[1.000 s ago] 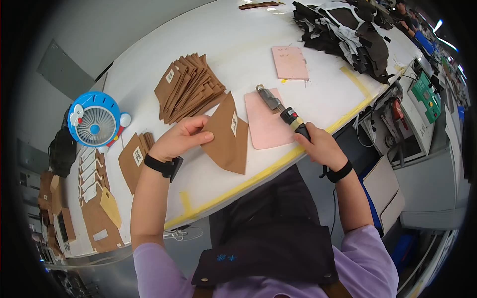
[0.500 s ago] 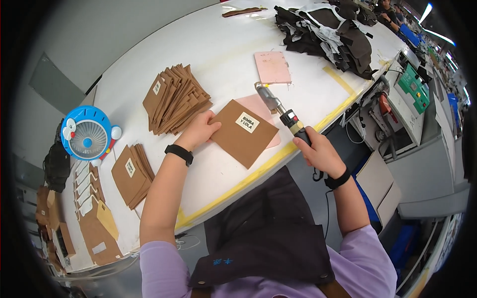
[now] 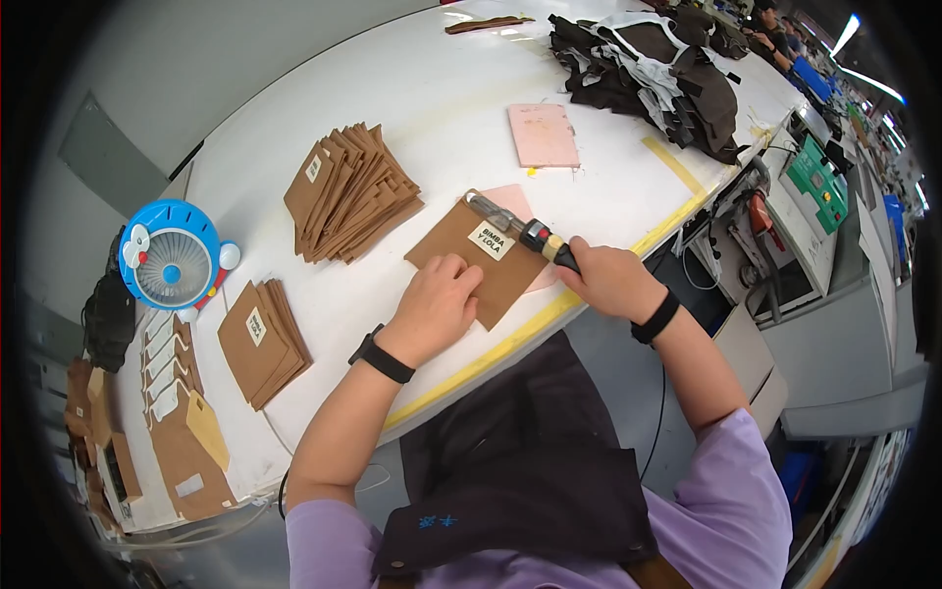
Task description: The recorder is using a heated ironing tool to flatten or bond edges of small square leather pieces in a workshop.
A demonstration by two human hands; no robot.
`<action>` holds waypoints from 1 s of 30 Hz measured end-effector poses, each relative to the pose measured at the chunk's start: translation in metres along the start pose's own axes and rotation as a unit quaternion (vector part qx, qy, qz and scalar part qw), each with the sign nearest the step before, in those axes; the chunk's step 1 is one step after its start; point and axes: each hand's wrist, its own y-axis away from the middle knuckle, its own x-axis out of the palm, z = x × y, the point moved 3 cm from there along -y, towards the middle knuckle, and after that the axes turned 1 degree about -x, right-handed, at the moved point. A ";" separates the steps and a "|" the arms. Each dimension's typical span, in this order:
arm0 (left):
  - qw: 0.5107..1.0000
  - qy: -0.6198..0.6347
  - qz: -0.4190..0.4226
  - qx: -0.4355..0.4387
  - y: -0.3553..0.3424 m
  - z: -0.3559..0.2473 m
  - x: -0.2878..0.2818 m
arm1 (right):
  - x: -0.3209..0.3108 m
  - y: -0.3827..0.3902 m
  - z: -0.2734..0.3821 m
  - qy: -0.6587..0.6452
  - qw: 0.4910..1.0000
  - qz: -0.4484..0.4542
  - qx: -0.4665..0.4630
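Note:
My left hand (image 3: 438, 304) rests with bent fingertips pressing on a brown fabric piece (image 3: 481, 285) with a white label, lying partly over a pink board (image 3: 524, 193). My right hand (image 3: 599, 275) is closed round a black-handled tool (image 3: 538, 237), whose metal head lies over the upper part of the piece, beside the label. A large fanned pile of brown pieces (image 3: 353, 187) is farther back; a smaller stack (image 3: 257, 344) is left of my left arm.
A blue fan (image 3: 169, 253) and brown pieces with white straps (image 3: 186, 442) are at the left. A second pink board (image 3: 542, 134) and dark fabric heap (image 3: 648, 79) are farther back. Yellow tape runs along the front edge. A machine (image 3: 814, 177) is right, a person (image 3: 765, 44) beyond.
My left hand has moved from gripping the piece's edge onto its face, as the piece went down flat. My right hand has brought the tool leftward onto it.

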 end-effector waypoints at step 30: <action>0.997 -0.011 -0.073 0.007 0.012 0.006 0.008 | 0.002 -0.052 0.003 -0.013 0.997 0.082 -0.002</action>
